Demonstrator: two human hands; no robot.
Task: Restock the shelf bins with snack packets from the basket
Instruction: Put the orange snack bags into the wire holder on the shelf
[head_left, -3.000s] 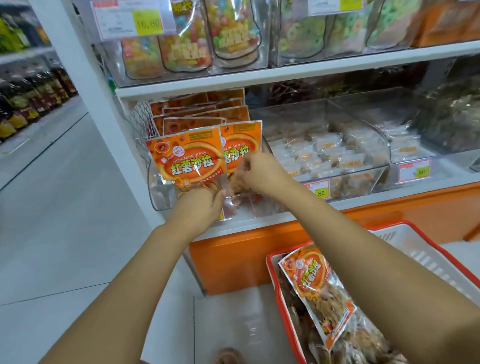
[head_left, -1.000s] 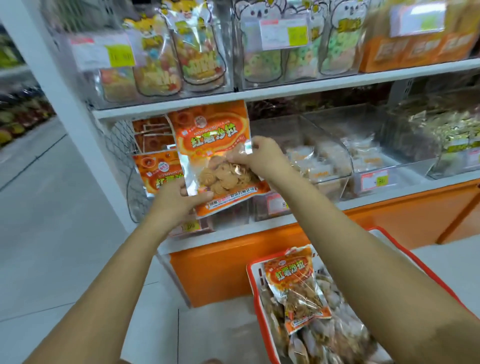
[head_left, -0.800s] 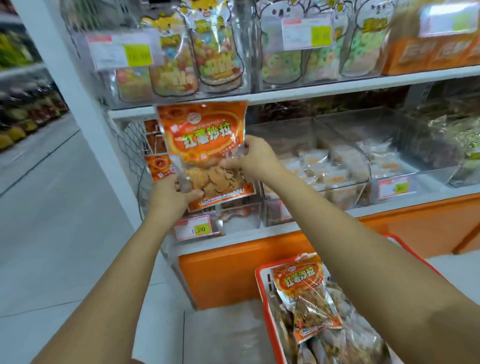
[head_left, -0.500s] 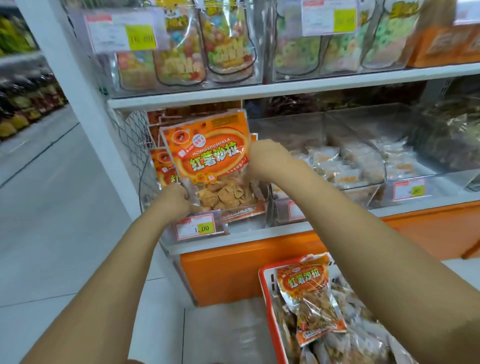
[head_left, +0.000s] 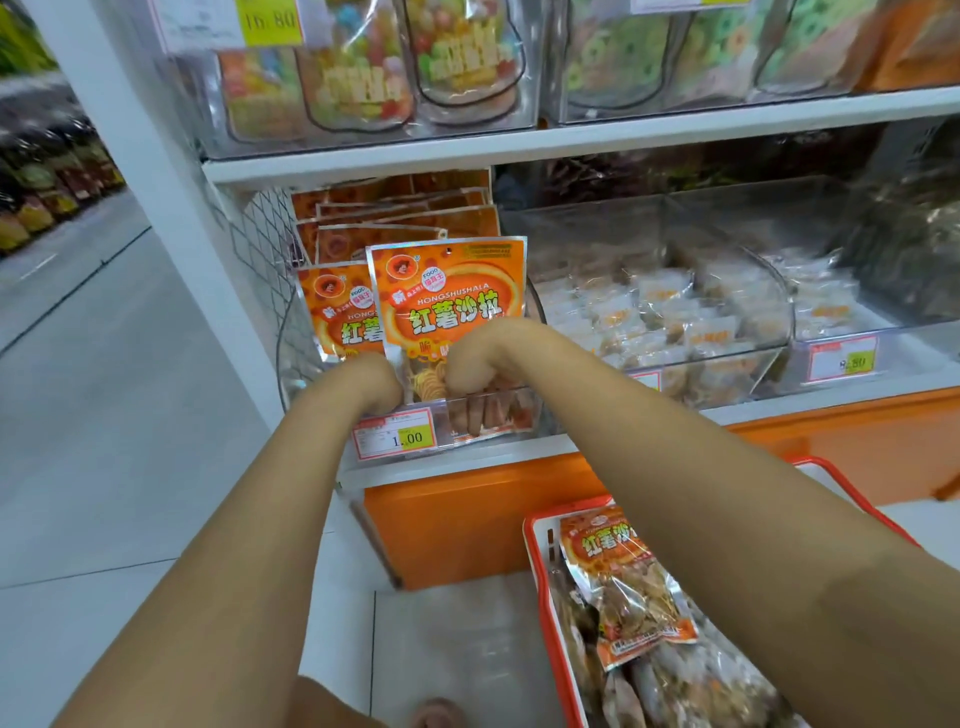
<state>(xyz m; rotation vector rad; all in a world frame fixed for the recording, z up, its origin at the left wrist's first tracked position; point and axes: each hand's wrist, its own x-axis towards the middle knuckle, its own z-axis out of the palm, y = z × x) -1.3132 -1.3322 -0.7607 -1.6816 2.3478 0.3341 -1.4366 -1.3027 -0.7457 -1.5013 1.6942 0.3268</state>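
An orange snack packet stands upright at the front of the clear shelf bin. My left hand grips its lower left corner and my right hand grips its lower right, fingers reaching down inside the bin behind the clear front wall. Just behind it to the left stands another orange packet, with several more stacked farther back. The red basket sits on the floor at lower right, holding an orange packet on top of several others.
A price tag reading 1.00 hangs on the bin front. To the right is a clear bin of small wrapped snacks. The upper shelf carries bags of coloured sweets. An orange shelf base and grey floor lie below.
Both hands have lowered the held packet from in front of the upper shelf edge down into the front of the bin. My right fingers now sit inside the bin.
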